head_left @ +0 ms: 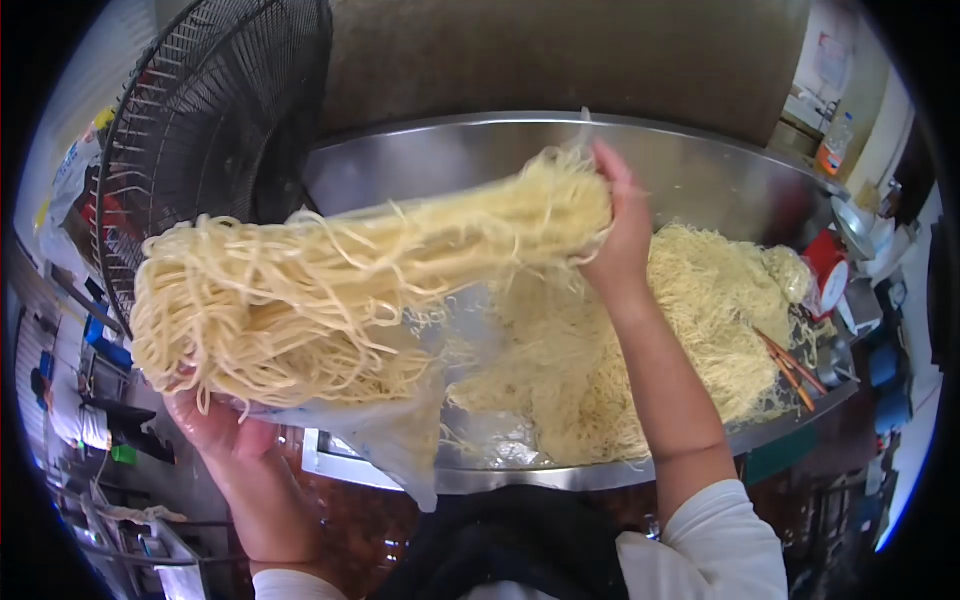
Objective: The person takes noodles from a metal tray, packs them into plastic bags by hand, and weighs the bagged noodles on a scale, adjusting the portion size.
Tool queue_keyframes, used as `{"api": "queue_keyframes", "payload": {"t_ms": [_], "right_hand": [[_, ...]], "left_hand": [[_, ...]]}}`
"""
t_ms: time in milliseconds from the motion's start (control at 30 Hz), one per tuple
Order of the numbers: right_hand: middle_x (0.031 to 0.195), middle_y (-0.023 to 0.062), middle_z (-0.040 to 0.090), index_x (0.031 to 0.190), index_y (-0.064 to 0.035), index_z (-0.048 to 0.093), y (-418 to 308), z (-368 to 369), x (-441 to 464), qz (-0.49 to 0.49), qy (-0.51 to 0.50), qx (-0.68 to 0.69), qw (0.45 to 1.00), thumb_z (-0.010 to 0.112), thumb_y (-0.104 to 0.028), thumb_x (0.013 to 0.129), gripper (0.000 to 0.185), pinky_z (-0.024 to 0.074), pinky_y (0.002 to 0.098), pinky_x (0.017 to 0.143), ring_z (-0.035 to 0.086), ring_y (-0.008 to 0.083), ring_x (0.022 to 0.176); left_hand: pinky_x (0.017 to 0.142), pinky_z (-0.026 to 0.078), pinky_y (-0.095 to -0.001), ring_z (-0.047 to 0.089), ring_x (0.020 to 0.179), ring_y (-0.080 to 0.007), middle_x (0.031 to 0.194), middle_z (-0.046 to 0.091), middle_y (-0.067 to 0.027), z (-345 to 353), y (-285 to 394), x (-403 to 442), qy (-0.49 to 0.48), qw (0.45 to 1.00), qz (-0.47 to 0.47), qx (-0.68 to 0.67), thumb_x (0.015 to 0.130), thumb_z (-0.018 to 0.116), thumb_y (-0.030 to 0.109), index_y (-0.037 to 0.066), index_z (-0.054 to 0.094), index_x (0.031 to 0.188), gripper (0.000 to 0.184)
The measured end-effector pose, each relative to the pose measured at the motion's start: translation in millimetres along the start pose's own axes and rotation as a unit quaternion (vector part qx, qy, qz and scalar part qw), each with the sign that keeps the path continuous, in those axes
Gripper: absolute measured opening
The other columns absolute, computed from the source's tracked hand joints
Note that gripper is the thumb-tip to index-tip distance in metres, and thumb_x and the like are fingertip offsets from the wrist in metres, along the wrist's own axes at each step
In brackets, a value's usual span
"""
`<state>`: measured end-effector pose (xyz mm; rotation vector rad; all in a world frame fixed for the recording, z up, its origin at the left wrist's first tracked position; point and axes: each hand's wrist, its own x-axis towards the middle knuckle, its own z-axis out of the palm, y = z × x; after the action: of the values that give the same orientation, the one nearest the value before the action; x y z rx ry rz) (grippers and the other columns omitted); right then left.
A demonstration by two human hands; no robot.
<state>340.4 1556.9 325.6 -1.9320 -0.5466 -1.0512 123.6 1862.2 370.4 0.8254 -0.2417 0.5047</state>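
Note:
A thick bundle of pale yellow noodles [280, 310] stretches between my two hands above a steel tray. My left hand [235, 435] bears the heavy, loose end from below, its fingers mostly hidden under the strands. From that end hangs a translucent plastic bag [395, 445], partly covered by noodles. At the bundle's other end, my right hand [622, 225] is closed around the strands, higher up and over the tray's middle. Beneath my right forearm lies a large pile of thinner-looking noodles [700, 320].
The shallow steel tray [490, 480] spans the area before me. A big black fan [225, 120] stands close at the left. Wooden chopsticks [788, 368] rest at the pile's right side. Farther right are a red and white scale-like object [828, 270] and a bottle [834, 145].

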Motion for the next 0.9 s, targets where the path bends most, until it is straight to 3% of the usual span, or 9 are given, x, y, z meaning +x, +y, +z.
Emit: {"api": "queue_keyframes", "payload": {"t_ms": [33, 167, 300, 333, 400, 500, 700, 767, 900], "right_hand": [[0.107, 0.0129, 0.061, 0.123, -0.0067, 0.053, 28.1, -0.7, -27.8, 0.046, -0.037, -0.097, 0.994, 0.073, -0.002, 0.067, 0.059, 0.045, 0.0394, 0.092, 0.058, 0.0322, 0.099], [0.1, 0.0136, 0.066, 0.103, -0.0092, 0.067, 193.0, -22.5, -178.5, 0.262, -0.146, -0.123, 0.946, 0.069, -0.003, 0.07, 0.034, 0.0477, 0.0349, 0.084, 0.062, 0.0296, 0.097], [0.084, 0.0093, 0.068, 0.099, -0.0059, 0.067, 244.6, -98.5, -167.5, 0.326, -0.085, -0.193, 0.922, 0.071, -0.005, 0.068, 0.032, 0.0495, 0.0323, 0.077, 0.065, 0.0231, 0.082], [0.086, 0.0087, 0.068, 0.099, -0.0055, 0.066, 245.9, -114.5, -155.2, 0.364, -0.183, -0.169, 0.897, 0.071, -0.005, 0.069, 0.031, 0.0494, 0.032, 0.078, 0.064, 0.022, 0.084], [0.089, 0.0076, 0.068, 0.099, -0.0048, 0.066, 240.6, -139.2, -127.9, 0.42, -0.379, -0.11, 0.817, 0.071, -0.007, 0.07, 0.029, 0.0492, 0.0313, 0.08, 0.064, 0.0198, 0.086], [0.099, 0.0076, 0.067, 0.103, -0.0044, 0.064, 193.7, -132.0, -92.7, 0.332, -0.484, 0.012, 0.81, 0.07, -0.007, 0.072, 0.032, 0.0492, 0.0318, 0.083, 0.062, 0.0193, 0.094], [0.117, 0.0137, 0.061, 0.124, -0.0089, 0.053, 9.9, -48.2, -78.9, 0.099, -0.399, 0.2, 0.889, 0.07, -0.017, 0.077, 0.052, 0.0479, 0.0368, 0.092, 0.058, 0.027, 0.107], [0.115, 0.0169, 0.062, 0.125, -0.0082, 0.053, -22.4, -26.3, -82.4, 0.084, -0.478, 0.156, 0.86, 0.072, -0.023, 0.078, 0.053, 0.0482, 0.0376, 0.09, 0.061, 0.0264, 0.105], [0.107, 0.0181, 0.064, 0.123, -0.0067, 0.053, -18.2, -1.7, -63.1, 0.204, -0.425, 0.304, 0.828, 0.074, -0.025, 0.075, 0.054, 0.0489, 0.0351, 0.085, 0.063, 0.0253, 0.099]], "left_hand": [[0.097, 0.044, -0.0516, 0.055, 0.114, -0.0312, 0.125, 0.057, -0.0131, 8.9, -4.1, 4.0, -0.015, 0.999, -0.023, -0.017, 0.082, 0.06, 0.028, 0.007, 0.05, 0.129, 0.053], [0.092, 0.05, -0.0435, 0.06, 0.104, -0.0285, 0.116, 0.06, -0.0133, 17.1, -43.6, 16.2, 0.006, 0.998, -0.067, 0.018, 0.082, 0.06, 0.021, 0.003, 0.053, 0.123, 0.045], [0.092, 0.05, -0.0418, 0.06, 0.105, -0.0276, 0.116, 0.06, -0.0133, 26.9, -60.9, 30.3, 0.037, 0.99, -0.133, 0.016, 0.081, 0.061, 0.017, 0.001, 0.053, 0.122, 0.045], [0.092, 0.049, -0.0446, 0.059, 0.107, -0.0288, 0.118, 0.061, -0.012, 23.8, -59.0, 35.1, 0.024, 0.989, -0.142, 0.027, 0.081, 0.06, 0.025, 0.004, 0.055, 0.121, 0.045], [0.092, 0.049, -0.0448, 0.059, 0.107, -0.0289, 0.117, 0.061, -0.0119, 16.3, -50.3, 43.8, 0.008, 0.987, -0.16, 0.016, 0.081, 0.06, 0.026, 0.004, 0.055, 0.121, 0.045], [0.091, 0.049, -0.0453, 0.059, 0.107, -0.0287, 0.117, 0.061, -0.0116, 27.0, -48.4, 51.6, -0.022, 0.988, -0.154, 0.011, 0.082, 0.06, 0.028, 0.005, 0.055, 0.121, 0.045], [0.094, 0.048, -0.0464, 0.058, 0.109, -0.029, 0.12, 0.059, -0.013, 58.7, -62.5, 52.7, -0.086, 0.988, -0.116, 0.062, 0.081, 0.061, 0.028, 0.004, 0.052, 0.124, 0.05], [0.094, 0.048, -0.0459, 0.058, 0.109, -0.0294, 0.12, 0.059, -0.0139, 50.0, -68.6, 55.3, -0.077, 0.986, -0.124, 0.084, 0.08, 0.063, 0.024, 0.003, 0.052, 0.125, 0.051], [0.092, 0.05, -0.0433, 0.059, 0.108, -0.0288, 0.121, 0.059, -0.0151, 31.3, -67.4, 59.0, -0.072, 0.978, -0.154, 0.12, 0.079, 0.065, 0.017, 0.001, 0.053, 0.123, 0.049]]}}
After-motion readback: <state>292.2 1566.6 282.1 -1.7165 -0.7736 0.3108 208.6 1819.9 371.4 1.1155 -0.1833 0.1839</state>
